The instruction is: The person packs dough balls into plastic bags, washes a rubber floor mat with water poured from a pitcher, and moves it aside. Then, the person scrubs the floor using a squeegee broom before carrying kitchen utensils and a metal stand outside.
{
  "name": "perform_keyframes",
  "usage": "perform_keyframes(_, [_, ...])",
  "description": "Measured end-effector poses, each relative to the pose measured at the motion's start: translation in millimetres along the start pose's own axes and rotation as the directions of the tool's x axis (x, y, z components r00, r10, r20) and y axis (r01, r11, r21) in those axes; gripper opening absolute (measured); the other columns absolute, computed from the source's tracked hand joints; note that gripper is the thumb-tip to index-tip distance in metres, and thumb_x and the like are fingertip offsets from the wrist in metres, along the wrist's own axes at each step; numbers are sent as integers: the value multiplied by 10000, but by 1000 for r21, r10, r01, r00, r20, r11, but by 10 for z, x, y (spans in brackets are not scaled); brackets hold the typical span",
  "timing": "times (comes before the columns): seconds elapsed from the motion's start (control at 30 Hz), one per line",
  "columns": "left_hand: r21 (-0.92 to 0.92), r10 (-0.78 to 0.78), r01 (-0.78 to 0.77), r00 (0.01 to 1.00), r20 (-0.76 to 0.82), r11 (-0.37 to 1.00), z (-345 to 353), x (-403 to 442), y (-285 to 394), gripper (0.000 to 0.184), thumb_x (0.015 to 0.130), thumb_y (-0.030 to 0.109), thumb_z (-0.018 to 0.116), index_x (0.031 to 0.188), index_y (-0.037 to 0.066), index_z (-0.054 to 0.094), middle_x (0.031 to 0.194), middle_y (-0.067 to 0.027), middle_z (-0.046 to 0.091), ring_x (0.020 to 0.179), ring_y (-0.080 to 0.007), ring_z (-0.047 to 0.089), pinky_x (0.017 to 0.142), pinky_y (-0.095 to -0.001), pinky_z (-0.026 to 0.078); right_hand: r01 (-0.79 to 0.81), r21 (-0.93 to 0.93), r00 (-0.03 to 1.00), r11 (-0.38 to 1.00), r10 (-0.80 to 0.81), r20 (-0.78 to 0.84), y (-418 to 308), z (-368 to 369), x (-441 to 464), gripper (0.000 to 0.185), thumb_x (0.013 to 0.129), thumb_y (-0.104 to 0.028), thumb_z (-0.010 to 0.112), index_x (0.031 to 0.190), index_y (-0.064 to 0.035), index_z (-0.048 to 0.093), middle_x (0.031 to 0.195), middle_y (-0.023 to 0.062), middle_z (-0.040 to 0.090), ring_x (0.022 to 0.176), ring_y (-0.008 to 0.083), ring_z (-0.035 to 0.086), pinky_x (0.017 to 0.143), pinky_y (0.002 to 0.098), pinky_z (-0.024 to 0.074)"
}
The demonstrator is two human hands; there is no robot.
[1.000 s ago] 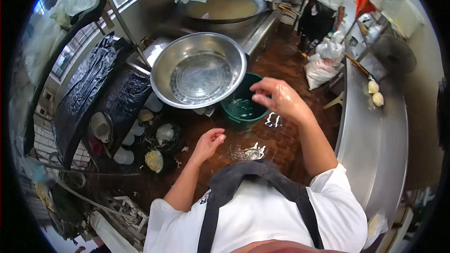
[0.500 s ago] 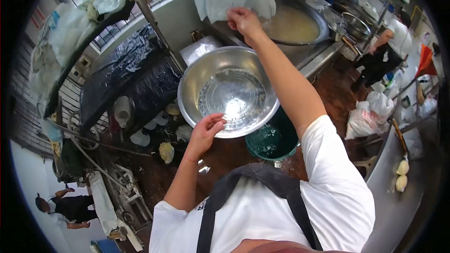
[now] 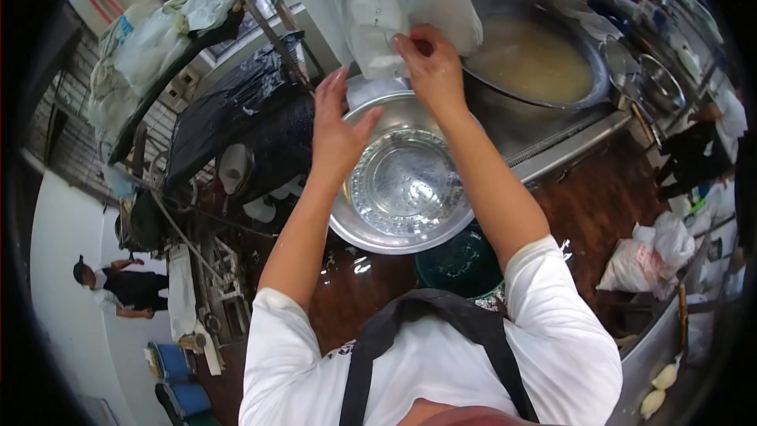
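A whitish hanging cloth or plastic sheet (image 3: 374, 12) drops from the top of the view. At its lower edge is my right hand (image 3: 432, 67), its thumb and fingers closed on the sheet. My left hand (image 3: 337, 126) is raised with thumb and fingers apart, over the left rim of the metal basin, holding nothing. The wide metal basin (image 3: 406, 185) lies below both hands with a shiny, wet-looking bottom. Under its lower right edge stands a dark green tub (image 3: 461, 264), partly hidden by the basin and my right arm.
A large pan of cloudy liquid (image 3: 536, 59) sits at the upper right. White sacks (image 3: 643, 256) stand at the right. One person (image 3: 122, 288) is at the far left, another (image 3: 702, 146) at the right edge. Black plastic (image 3: 236, 110) covers something at the left.
The view has turned rightward. My right hand rose from beside the green tub to the hanging sheet and closed on it. My left hand moved up from the basin's lower edge and spread.
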State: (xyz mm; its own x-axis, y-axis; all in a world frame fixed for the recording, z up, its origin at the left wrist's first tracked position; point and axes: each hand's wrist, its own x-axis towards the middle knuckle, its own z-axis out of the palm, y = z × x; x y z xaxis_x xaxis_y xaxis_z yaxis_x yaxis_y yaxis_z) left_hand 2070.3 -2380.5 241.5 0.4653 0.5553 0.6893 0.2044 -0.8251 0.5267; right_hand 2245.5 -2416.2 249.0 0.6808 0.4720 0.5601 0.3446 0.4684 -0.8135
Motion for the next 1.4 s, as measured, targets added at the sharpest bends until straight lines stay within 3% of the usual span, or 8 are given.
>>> perform_keyframes(0.13, [244, 387, -342, 907, -167, 907, 200, 233, 75, 529, 708, 2, 699, 1216, -11, 553, 1212, -209, 574, 1109, -393, 565, 925, -414, 491, -45, 287, 979, 957, -14, 202, -380, -175, -249, 245, 822, -187, 766, 897, -2, 625, 1066, 148, 661, 926, 225, 649, 830, 320, 498])
perform_keyframes(0.43, [-803, -238, 4, 956, -171, 596, -117, 420, 37, 303, 987, 307, 569, 1121, 37, 606, 954, -47, 671, 747, -140, 653, 581, -270, 536, 32, 143, 999, 989, -37, 35, -321, -744, -121, 172, 854, -136, 732, 888, 14, 655, 793, 56, 662, 733, 115, 607, 680, 255, 495])
perform_keyframes(0.87, [-944, -317, 3, 942, -108, 330, -885, 300, -366, 294, 985, 253, 577, 1200, 52, 563, 991, -66, 673, 812, -179, 663, 652, -309, 555, 76, 60, 997, 995, -76, 4, -975, -852, -256, 210, 858, -122, 712, 997, 28, 665, 863, 34, 667, 778, 87, 600, 733, 246, 506])
perform_keyframes(0.97, [-896, -286, 32, 952, -107, 443, -1071, 219, -417, 226, 980, 220, 589, 1087, 24, 623, 888, -59, 686, 762, -134, 659, 650, -275, 545, -20, -341, 1000, 940, 16, -15, -1073, -763, -297, 366, 851, -169, 734, 1133, 29, 610, 924, 90, 672, 814, 176, 630, 765, 313, 514])
perform_keyframes(1.07, [-770, -220, -49, 945, -242, 636, -1169, 171, -326, 180, 955, 175, 624, 1022, 12, 662, 840, -74, 698, 714, -163, 658, 655, -286, 532, 309, -889, 667, 338, -744, -51, -1076, -308, -530, 433, 852, -233, 740, 1175, 10, 584, 942, 136, 676, 838, 262, 620, 791, 379, 500])
perform_keyframes(1.17, [-370, 154, -314, 902, -403, 875, -1143, 113, -334, 191, 960, 189, 619, 985, 13, 687, 853, -88, 706, 685, -211, 659, 666, -310, 534, 489, -796, 659, 356, -749, 69, -1383, 255, -777, 584, 827, -363, 745, 1213, 29, 548, 1022, 185, 652, 947, 349, 602, 854, 442, 478])
perform_keyframes(1.27, [-36, 665, -678, 729, -162, 734, -1226, -1, -130, 97, 857, 36, 611, 910, 50, 691, 864, -129, 669, 764, -308, 648, 713, -400, 529, 99, -488, 986, 867, -20, 166, -1785, 733, -955, 601, 833, -403, 711, 1206, 42, 556, 1087, 182, 647, 1052, 351, 587, 885, 448, 470])
perform_keyframes(1.4, [-137, 626, -631, 672, 395, 764, -1098, -632, -38, 194, 787, 69, 649, 976, 42, 683, 939, -151, 666, 863, -334, 647, 784, -419, 526, 529, -723, 843, 444, -376, 386, -1006, 651, -816, 315, 853, -261, 658, 1051, -17, 648, 975, 225, 675, 973, 374, 626, 844, 460, 495])
